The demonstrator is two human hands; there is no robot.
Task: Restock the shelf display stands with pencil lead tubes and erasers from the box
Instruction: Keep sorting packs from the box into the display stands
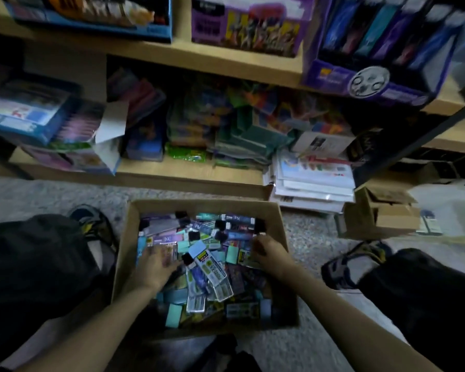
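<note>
Between the 2 hands, at the centre of the cardboard box (279, 218): a loose heap of pencil lead tubes (210, 269) and flat teal erasers (173, 315), lying at all angles. Topmost tubes with long axes running from upper left to lower right, black caps toward the left hand (156, 261) and label ends toward the near wall of the box. Left hand palm-down on the left part of the heap, fingers curled into the stock, just beside the capped ends; whether clamped on anything cannot be told through the blur. Right hand (269, 251) at the right part of the heap, fingers bent and pressed among the packets; grip equally unreadable, no item seen lifted clear. Left hand judged the nearer to the uppermost tubes, caps pointing its way, hence the likelier hand for a lengthwise pick; right hand closer to a teal eraser lying just left of it. Box resting on speckled floor between the person's knees and shoes. Beyond the box: the lowest wooden shelf (188, 170) carrying stacked packets, and a pile of white paper pads (312, 183) at the right. Above: purple and blue display cartons on the upper shelf. No lead or eraser display stand identifiable, so transfer judged not yet begun.
</note>
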